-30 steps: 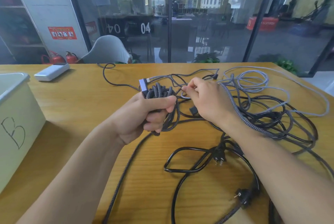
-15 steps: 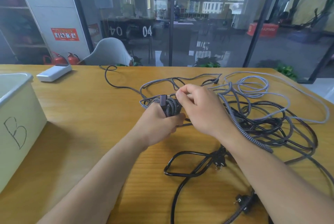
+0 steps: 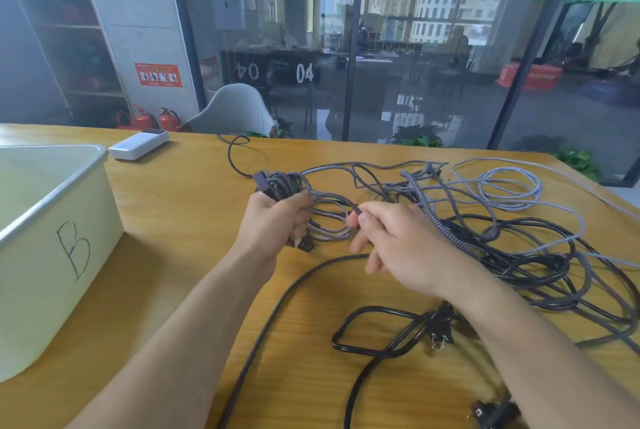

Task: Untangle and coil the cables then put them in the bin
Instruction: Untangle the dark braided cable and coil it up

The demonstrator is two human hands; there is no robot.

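My left hand [image 3: 277,220] grips a partly wound coil of dark braided cable [image 3: 284,182], its plug sticking up at the top left. My right hand [image 3: 398,241] pinches the free run of that braided cable [image 3: 346,205] just right of the coil, the other fingers loosely spread. A tangle of black, grey and pale lilac cables [image 3: 519,238] lies on the wooden table behind and right of my right hand. A cream bin marked "B" [image 3: 52,220] stands at the left, open at the top.
A black power cord with a two-pin plug [image 3: 440,335] loops under my right forearm; another plug [image 3: 491,414] lies near the bottom edge. A white box [image 3: 138,144] sits at the back left. Glass wall and a chair [image 3: 235,109] stand beyond the table.
The view has shifted. My left hand turned the coil, and my right hand slid along the braided cable from on top of the coil out to its right.
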